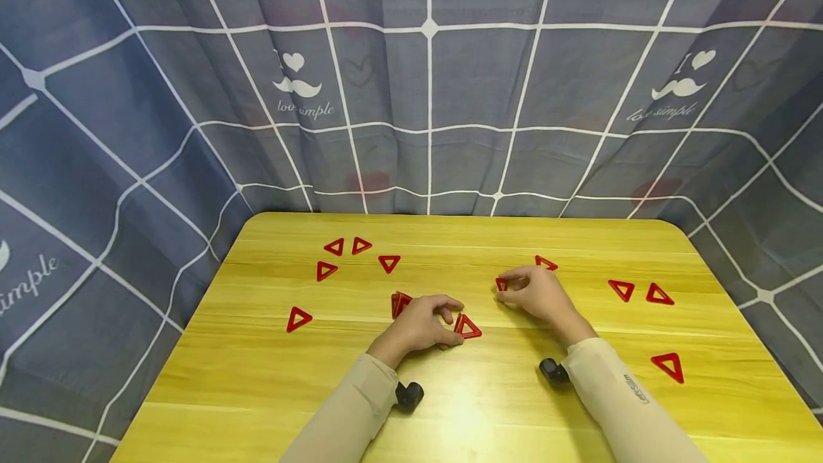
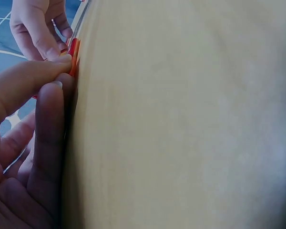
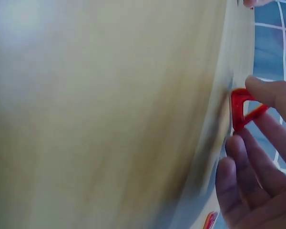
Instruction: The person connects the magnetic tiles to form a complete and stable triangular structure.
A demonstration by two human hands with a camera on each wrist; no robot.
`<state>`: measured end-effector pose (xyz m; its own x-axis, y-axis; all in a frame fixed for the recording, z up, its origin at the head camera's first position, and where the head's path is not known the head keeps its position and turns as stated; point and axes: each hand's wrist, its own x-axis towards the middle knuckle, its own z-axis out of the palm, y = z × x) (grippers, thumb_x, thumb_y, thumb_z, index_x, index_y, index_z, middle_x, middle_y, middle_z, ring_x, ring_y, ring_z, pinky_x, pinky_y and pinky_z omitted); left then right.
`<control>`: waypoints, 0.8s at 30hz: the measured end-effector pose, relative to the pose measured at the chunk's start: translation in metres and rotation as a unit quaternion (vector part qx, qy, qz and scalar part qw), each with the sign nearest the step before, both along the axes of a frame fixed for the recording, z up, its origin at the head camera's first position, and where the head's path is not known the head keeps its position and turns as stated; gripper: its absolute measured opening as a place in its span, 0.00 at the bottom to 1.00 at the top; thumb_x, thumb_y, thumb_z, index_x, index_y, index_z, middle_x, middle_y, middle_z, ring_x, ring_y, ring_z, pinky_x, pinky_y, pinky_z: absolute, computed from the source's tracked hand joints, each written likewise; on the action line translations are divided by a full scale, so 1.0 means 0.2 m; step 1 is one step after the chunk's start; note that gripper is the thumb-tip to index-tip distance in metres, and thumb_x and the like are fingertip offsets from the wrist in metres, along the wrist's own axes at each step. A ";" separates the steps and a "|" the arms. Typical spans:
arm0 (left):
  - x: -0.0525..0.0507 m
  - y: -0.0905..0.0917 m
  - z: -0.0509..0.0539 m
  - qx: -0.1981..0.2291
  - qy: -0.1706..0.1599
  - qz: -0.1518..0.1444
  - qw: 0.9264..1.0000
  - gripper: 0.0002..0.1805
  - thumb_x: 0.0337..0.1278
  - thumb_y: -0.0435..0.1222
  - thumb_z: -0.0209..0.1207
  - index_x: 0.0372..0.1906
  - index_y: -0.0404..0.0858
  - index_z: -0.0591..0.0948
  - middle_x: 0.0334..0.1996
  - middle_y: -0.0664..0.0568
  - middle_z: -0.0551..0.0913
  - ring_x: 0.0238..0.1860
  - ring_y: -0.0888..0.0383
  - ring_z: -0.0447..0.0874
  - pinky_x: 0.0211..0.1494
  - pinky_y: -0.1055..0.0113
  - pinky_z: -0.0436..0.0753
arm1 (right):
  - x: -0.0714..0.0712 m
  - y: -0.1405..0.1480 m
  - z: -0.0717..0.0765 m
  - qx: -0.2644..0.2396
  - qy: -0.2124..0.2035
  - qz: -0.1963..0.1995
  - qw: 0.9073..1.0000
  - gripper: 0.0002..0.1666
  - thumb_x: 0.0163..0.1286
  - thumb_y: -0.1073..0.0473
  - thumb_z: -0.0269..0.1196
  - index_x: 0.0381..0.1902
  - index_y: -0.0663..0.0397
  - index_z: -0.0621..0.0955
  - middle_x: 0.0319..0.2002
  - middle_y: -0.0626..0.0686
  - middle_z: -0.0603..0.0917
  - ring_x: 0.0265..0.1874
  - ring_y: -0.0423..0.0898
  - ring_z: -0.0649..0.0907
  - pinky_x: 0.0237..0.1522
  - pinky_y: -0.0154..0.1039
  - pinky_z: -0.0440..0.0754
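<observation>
My left hand [image 1: 421, 321] pinches red triangle pieces [image 1: 469, 326] low over the table's middle; in the left wrist view red edges [image 2: 74, 57] show at the thumb and fingertips. Just behind its wrist lie a few overlapping red triangles [image 1: 400, 303], partly covered by the hand. My right hand [image 1: 535, 294], farther right, holds one red triangle [image 1: 501, 284] between thumb and fingers. The right wrist view shows this triangle [image 3: 238, 109] tilted up, one corner near the table surface. Another red triangle [image 1: 546, 263] is partly hidden behind the right hand.
Several red triangles lie flat at the left, among them one [image 1: 298, 319] nearer the front and one [image 1: 388, 264] toward the middle. At the right lie three more, the nearest [image 1: 669, 367] by the right forearm. A grey checked curtain [image 1: 386, 91] surrounds the wooden table [image 1: 476, 406].
</observation>
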<state>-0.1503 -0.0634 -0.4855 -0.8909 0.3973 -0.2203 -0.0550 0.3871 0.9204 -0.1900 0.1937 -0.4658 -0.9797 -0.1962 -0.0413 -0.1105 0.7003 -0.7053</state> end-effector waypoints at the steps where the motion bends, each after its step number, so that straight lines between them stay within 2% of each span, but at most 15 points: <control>1: 0.00 0.00 0.00 -0.004 0.001 0.002 1.000 0.24 0.44 0.29 0.77 0.50 0.40 0.84 0.35 0.48 0.77 0.22 0.56 0.82 0.28 0.63 0.84 | 0.01 0.00 0.00 -0.006 -0.003 0.009 1.000 0.21 0.58 0.56 0.77 0.49 0.56 0.89 0.37 0.49 0.88 0.35 0.44 0.82 0.40 0.43 0.79; 7: 0.00 0.00 0.00 -0.004 -0.005 0.005 1.000 0.21 0.44 0.30 0.78 0.45 0.41 0.83 0.34 0.49 0.77 0.22 0.56 0.83 0.28 0.63 0.84 | 0.07 -0.03 -0.02 -0.056 -0.033 0.068 0.996 0.22 0.57 0.61 0.77 0.50 0.61 0.88 0.32 0.48 0.87 0.30 0.43 0.82 0.31 0.36 0.80; 14: -0.01 -0.01 0.00 -0.010 0.003 0.003 1.000 0.21 0.44 0.31 0.78 0.46 0.41 0.84 0.35 0.48 0.78 0.23 0.57 0.83 0.28 0.64 0.84 | 0.12 -0.08 -0.01 -0.107 -0.070 0.125 0.984 0.22 0.57 0.65 0.76 0.50 0.66 0.86 0.36 0.53 0.89 0.32 0.44 0.86 0.34 0.35 0.82; 20: 0.00 -0.01 0.00 -0.009 0.001 0.005 1.000 0.21 0.43 0.30 0.78 0.45 0.42 0.85 0.36 0.48 0.78 0.23 0.56 0.83 0.29 0.63 0.84 | 0.14 -0.11 -0.02 -0.122 -0.071 0.150 0.978 0.22 0.58 0.66 0.76 0.50 0.69 0.85 0.38 0.55 0.89 0.33 0.44 0.87 0.35 0.35 0.83; 24: 0.00 0.00 0.00 -0.007 0.002 0.006 1.000 0.20 0.43 0.30 0.78 0.45 0.42 0.85 0.36 0.48 0.78 0.23 0.57 0.83 0.28 0.64 0.84 | 0.15 -0.13 -0.03 -0.124 -0.078 0.157 0.977 0.22 0.59 0.68 0.75 0.51 0.67 0.85 0.36 0.53 0.89 0.33 0.44 0.87 0.34 0.35 0.83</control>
<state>-0.1501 -0.0641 -0.4862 -0.8968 0.3826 -0.2220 -0.0564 0.3990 0.9152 -0.1604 0.1675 -0.4722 -0.8555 -0.5083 -0.0985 -0.1701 0.4556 -0.8738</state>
